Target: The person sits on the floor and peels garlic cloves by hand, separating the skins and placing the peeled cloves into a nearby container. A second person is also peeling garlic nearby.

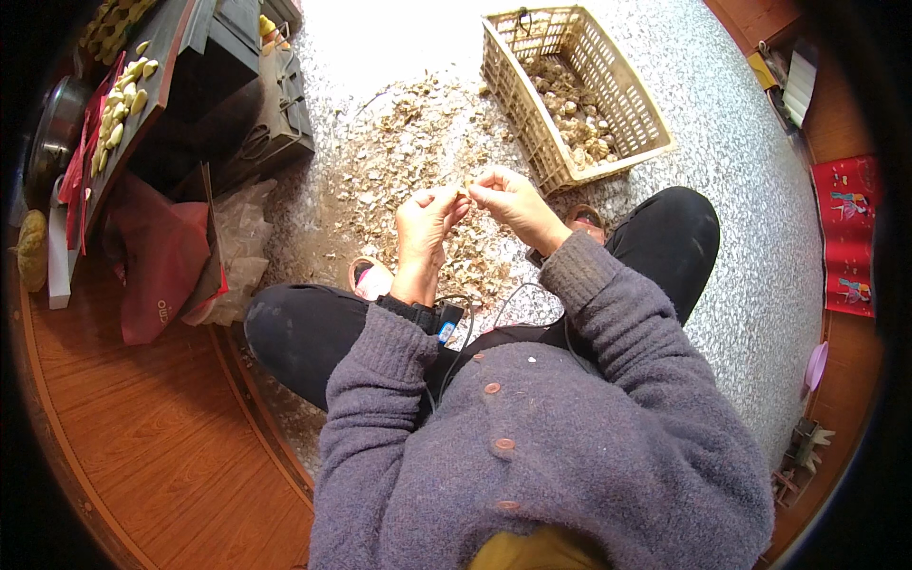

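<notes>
My left hand (426,226) and my right hand (514,203) meet fingertip to fingertip above the floor between my knees. Both pinch a small yellowish garlic clove (467,187), mostly hidden by the fingers. Below them, dry garlic skins (420,153) lie scattered over the speckled floor. Beyond my right hand stands a pale slatted plastic crate (645,146) with garlic bulbs (570,117) and loose skins inside. Up at the left, several peeled garlic cloves (121,103) rest near the edge of a dark tabletop (158,89).
A red plastic bag (160,256) and a translucent bag (239,242) hang or lie below the tabletop. A metal bowl (57,135) sits at far left. Wood-patterned surfaces (142,413) border the speckled floor. Thin cables (464,335) run by my left wrist.
</notes>
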The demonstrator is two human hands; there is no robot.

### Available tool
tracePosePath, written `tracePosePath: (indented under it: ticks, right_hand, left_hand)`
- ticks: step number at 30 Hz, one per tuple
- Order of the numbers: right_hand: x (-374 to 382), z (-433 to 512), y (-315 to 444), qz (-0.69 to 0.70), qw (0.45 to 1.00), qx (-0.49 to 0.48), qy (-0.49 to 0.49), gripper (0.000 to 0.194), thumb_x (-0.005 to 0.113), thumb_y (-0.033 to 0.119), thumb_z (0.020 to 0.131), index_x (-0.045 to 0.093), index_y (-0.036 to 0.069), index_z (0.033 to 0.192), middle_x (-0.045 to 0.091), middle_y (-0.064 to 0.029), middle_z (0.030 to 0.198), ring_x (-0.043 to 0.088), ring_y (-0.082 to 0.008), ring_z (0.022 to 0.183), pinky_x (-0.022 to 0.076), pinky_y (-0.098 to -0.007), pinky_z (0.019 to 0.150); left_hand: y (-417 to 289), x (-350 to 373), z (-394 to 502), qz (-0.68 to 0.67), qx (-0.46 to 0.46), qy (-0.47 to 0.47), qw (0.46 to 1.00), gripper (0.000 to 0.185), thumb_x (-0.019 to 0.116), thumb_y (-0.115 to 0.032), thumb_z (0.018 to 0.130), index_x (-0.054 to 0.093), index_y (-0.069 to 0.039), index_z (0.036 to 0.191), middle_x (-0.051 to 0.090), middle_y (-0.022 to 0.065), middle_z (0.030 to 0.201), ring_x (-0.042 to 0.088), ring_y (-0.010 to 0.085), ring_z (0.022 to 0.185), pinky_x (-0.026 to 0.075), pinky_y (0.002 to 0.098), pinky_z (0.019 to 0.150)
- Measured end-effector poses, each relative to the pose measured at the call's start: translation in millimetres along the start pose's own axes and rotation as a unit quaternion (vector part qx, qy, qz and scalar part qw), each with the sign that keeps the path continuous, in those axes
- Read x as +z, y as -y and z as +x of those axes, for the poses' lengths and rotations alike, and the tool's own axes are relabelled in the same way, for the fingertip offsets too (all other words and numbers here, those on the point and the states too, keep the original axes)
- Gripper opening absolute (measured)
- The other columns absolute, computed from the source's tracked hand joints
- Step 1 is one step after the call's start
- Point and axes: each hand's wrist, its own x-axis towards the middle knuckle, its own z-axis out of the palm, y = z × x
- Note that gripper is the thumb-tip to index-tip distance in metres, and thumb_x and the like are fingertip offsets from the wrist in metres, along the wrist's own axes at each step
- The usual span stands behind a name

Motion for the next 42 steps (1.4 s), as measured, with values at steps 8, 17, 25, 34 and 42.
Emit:
tracePosePath:
  ticks: [8, 17, 25, 34, 42]
  right_hand:
    - [-12, 2, -3, 0.234, 0.968, 0.074, 0.06, 0.015, 0.061, 0.022, 0.096, 0.058, 0.008, 0.094, 0.053, 0.0054, 0.074, 0.037, 0.0011, 0.052, 0.0256, -0.0132, 0.042]
    - [0, 4, -3, -0.099, 0.993, -0.069, -0.01, 0.022, 0.067, 0.023, 0.09, 0.068, 0.002, 0.099, 0.066, -0.0004, 0.083, 0.056, -0.0052, 0.07, 0.0459, -0.0225, 0.065]
    - [0, -2, 10, -0.05, 0.999, -0.004, -0.004, 0.02, 0.068, 0.022, 0.089, 0.069, 0.003, 0.095, 0.066, 0.0001, 0.082, 0.055, -0.0042, 0.071, 0.0436, -0.0206, 0.063]
    - [-6, 2, 4, 0.127, 0.991, 0.03, 0.039, 0.017, 0.071, 0.019, 0.088, 0.068, 0.004, 0.094, 0.064, -0.0001, 0.081, 0.054, -0.0038, 0.07, 0.0414, -0.0189, 0.06]
    - [-10, 3, 12, -0.158, 0.975, -0.047, -0.15, 0.017, 0.071, 0.017, 0.086, 0.066, 0.002, 0.092, 0.064, -0.0021, 0.082, 0.056, -0.0079, 0.075, 0.0464, -0.0237, 0.069]
  left_hand:
    - [5, -2, 6, -0.081, 0.042, 0.011, 0.996, 0.018, 0.061, -0.011, 0.092, 0.063, 0.005, 0.102, 0.068, 0.0132, 0.098, 0.068, 0.0222, 0.09, 0.059, 0.0317, 0.084]
    - [3, -3, 11, -0.059, -0.056, 0.065, 0.995, 0.024, 0.063, -0.014, 0.093, 0.059, 0.001, 0.111, 0.063, 0.0073, 0.097, 0.063, 0.0179, 0.09, 0.058, 0.0341, 0.085]
    - [-1, 2, 3, 0.025, -0.042, 0.046, 0.998, 0.023, 0.069, -0.016, 0.09, 0.063, -0.002, 0.107, 0.066, 0.0059, 0.098, 0.065, 0.0138, 0.088, 0.058, 0.0295, 0.081]
    - [2, 0, 2, 0.003, -0.029, 0.06, 0.998, 0.017, 0.069, -0.012, 0.09, 0.066, -0.002, 0.102, 0.069, 0.0057, 0.092, 0.067, 0.014, 0.084, 0.058, 0.0268, 0.08]
    - [2, -4, 7, -0.116, -0.07, 0.083, 0.987, 0.02, 0.068, -0.011, 0.09, 0.063, -0.002, 0.107, 0.068, 0.0066, 0.093, 0.068, 0.0168, 0.088, 0.058, 0.0297, 0.084]
